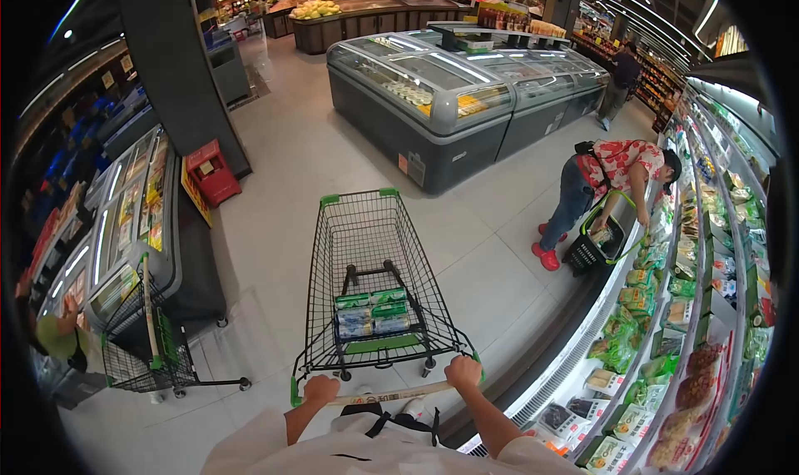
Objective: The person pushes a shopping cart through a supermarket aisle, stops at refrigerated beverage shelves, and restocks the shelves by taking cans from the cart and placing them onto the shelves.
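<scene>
The cart (379, 250) is held at its handle (387, 396) by left hand (320, 389) and right hand (463, 372), fingers curled around it; pushing seems in hand, steady steering called for.

Bright floor (275, 134), white glare streaks across the freezer glass (408, 63), strong fisheye curvature, black corners.

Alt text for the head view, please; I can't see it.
The person's left hand and right hand grip the handle of a shopping cart carrying green and blue packs. At right, a shopper with a basket leans toward chilled shelves; a glass-topped supermarket freezer stands ahead.
</scene>
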Action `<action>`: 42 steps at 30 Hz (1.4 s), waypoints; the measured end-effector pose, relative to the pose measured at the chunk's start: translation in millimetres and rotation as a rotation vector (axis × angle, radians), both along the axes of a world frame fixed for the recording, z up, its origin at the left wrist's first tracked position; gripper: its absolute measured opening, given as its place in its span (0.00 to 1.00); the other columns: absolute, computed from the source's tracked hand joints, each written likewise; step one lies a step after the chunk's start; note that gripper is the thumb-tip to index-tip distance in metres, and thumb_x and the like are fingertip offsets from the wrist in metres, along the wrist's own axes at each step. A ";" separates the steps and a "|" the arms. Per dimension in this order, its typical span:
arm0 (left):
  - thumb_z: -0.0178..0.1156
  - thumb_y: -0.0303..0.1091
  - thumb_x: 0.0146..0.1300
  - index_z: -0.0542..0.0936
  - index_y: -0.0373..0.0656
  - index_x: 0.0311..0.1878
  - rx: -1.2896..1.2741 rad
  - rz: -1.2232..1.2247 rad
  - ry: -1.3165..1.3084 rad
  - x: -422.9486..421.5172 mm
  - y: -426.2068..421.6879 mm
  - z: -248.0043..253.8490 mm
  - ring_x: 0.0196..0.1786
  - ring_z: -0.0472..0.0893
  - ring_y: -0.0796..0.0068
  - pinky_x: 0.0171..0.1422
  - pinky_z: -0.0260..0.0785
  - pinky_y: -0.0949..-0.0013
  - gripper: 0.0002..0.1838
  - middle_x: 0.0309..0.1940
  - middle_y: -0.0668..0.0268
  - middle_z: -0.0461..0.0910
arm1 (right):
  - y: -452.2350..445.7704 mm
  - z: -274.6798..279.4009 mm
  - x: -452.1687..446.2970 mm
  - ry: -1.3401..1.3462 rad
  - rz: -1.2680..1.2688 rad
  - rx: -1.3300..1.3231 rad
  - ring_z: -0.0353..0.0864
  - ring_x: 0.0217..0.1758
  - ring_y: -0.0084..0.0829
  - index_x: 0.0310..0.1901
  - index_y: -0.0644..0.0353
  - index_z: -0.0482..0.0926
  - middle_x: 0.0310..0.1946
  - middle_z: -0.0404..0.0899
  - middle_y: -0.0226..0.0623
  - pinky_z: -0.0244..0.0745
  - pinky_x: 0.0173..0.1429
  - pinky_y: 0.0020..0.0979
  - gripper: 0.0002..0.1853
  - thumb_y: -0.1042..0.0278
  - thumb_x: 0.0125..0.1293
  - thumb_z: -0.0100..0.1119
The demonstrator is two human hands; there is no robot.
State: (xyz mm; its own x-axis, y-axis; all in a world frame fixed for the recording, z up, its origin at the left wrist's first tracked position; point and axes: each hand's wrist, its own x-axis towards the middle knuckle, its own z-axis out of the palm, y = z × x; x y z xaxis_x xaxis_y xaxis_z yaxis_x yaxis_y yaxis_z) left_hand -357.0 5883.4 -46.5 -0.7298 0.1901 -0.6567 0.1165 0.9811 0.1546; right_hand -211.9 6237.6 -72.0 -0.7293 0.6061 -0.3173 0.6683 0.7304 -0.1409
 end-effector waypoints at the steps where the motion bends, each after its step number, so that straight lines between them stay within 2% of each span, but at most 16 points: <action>1: 0.48 0.45 0.61 0.86 0.36 0.41 -0.018 0.067 0.018 3.0 5.3 1.0 0.51 0.83 0.45 0.57 0.74 0.50 0.24 0.46 0.45 0.84 | 7.4 5.4 -4.5 0.019 0.016 0.000 0.88 0.37 0.44 0.29 0.57 0.86 0.33 0.87 0.45 0.80 0.44 0.41 0.11 0.60 0.54 0.58; 6: 0.49 0.46 0.59 0.86 0.36 0.41 -0.081 0.249 0.012 5.3 37.7 -6.0 0.51 0.82 0.44 0.57 0.74 0.50 0.24 0.45 0.43 0.84 | 43.9 6.8 -35.8 0.049 0.070 -0.006 0.88 0.37 0.43 0.30 0.56 0.87 0.33 0.87 0.44 0.80 0.43 0.40 0.11 0.60 0.54 0.58; 10: 0.49 0.46 0.59 0.86 0.36 0.41 -0.051 0.259 -0.057 8.6 54.7 -13.8 0.51 0.82 0.44 0.58 0.74 0.50 0.24 0.45 0.43 0.84 | 77.8 15.0 -66.1 0.017 0.160 -0.007 0.88 0.38 0.42 0.30 0.54 0.87 0.33 0.87 0.42 0.80 0.43 0.41 0.12 0.59 0.55 0.56; 14: 0.49 0.46 0.60 0.86 0.36 0.39 -0.038 0.264 -0.035 11.2 78.8 -49.9 0.50 0.83 0.46 0.56 0.74 0.49 0.24 0.44 0.45 0.85 | 116.7 6.7 -105.6 -0.013 0.281 0.016 0.87 0.37 0.42 0.30 0.54 0.87 0.31 0.87 0.41 0.80 0.42 0.41 0.12 0.60 0.56 0.55; 17: 0.48 0.46 0.61 0.86 0.36 0.39 -0.048 0.434 -0.089 21.7 111.5 -34.2 0.47 0.84 0.46 0.53 0.76 0.50 0.24 0.42 0.45 0.85 | 143.4 6.8 -125.8 -0.054 0.376 0.021 0.87 0.36 0.42 0.29 0.54 0.87 0.29 0.86 0.41 0.80 0.42 0.42 0.12 0.60 0.55 0.55; 18: 0.48 0.46 0.61 0.86 0.36 0.39 -0.049 0.454 -0.090 21.0 115.4 -45.5 0.47 0.84 0.46 0.53 0.76 0.50 0.24 0.42 0.45 0.85 | 152.5 3.6 -135.8 -0.046 0.399 0.021 0.87 0.35 0.42 0.28 0.53 0.87 0.29 0.86 0.41 0.80 0.41 0.42 0.11 0.61 0.55 0.55; 21: 0.48 0.46 0.61 0.86 0.36 0.38 -0.034 0.361 -0.066 39.3 127.8 -74.6 0.47 0.84 0.44 0.53 0.77 0.48 0.24 0.42 0.45 0.85 | 173.9 1.3 -156.8 -0.043 0.471 0.017 0.87 0.34 0.42 0.27 0.52 0.87 0.29 0.86 0.41 0.80 0.40 0.42 0.11 0.61 0.54 0.56; 25: 0.48 0.45 0.63 0.86 0.35 0.36 -0.064 0.617 -0.012 45.4 176.3 -31.4 0.47 0.85 0.44 0.53 0.77 0.49 0.24 0.40 0.44 0.85 | 201.0 -6.7 -177.2 -0.037 0.571 0.018 0.87 0.35 0.42 0.29 0.51 0.88 0.30 0.87 0.39 0.80 0.39 0.43 0.11 0.62 0.53 0.56; 28: 0.48 0.45 0.63 0.86 0.35 0.36 -0.100 0.701 0.027 53.6 203.5 -29.3 0.46 0.85 0.44 0.53 0.77 0.49 0.23 0.39 0.44 0.85 | 218.5 -11.0 -191.0 -0.008 0.641 -0.016 0.87 0.35 0.42 0.29 0.51 0.88 0.30 0.87 0.40 0.80 0.40 0.43 0.11 0.61 0.54 0.56; 29: 0.48 0.45 0.63 0.86 0.35 0.35 -0.128 0.669 0.051 62.0 204.1 -49.4 0.46 0.85 0.44 0.52 0.78 0.49 0.23 0.39 0.44 0.85 | 222.3 -8.1 -196.5 -0.048 0.656 -0.023 0.87 0.35 0.43 0.30 0.51 0.88 0.30 0.87 0.41 0.80 0.39 0.43 0.11 0.61 0.54 0.56; 32: 0.50 0.44 0.62 0.86 0.35 0.35 -0.177 0.895 0.123 65.0 239.5 -19.1 0.45 0.85 0.44 0.53 0.77 0.48 0.22 0.39 0.43 0.85 | 237.0 1.6 -209.8 -0.013 0.776 -0.054 0.88 0.35 0.43 0.30 0.52 0.88 0.30 0.87 0.42 0.80 0.38 0.43 0.11 0.61 0.54 0.56; 36: 0.51 0.44 0.61 0.87 0.35 0.35 -0.245 1.064 0.171 92.7 278.6 -15.1 0.45 0.85 0.44 0.54 0.77 0.48 0.22 0.39 0.44 0.85 | 260.4 -11.8 -217.3 0.015 0.907 -0.122 0.88 0.34 0.42 0.30 0.52 0.88 0.30 0.87 0.41 0.80 0.38 0.43 0.11 0.60 0.54 0.57; 42: 0.52 0.45 0.61 0.87 0.35 0.35 -0.272 1.138 0.222 147.0 323.7 -29.4 0.44 0.85 0.43 0.53 0.76 0.48 0.22 0.37 0.43 0.85 | 282.8 -11.5 -222.2 0.026 1.016 -0.138 0.88 0.35 0.42 0.30 0.54 0.88 0.30 0.87 0.42 0.80 0.38 0.42 0.12 0.60 0.54 0.57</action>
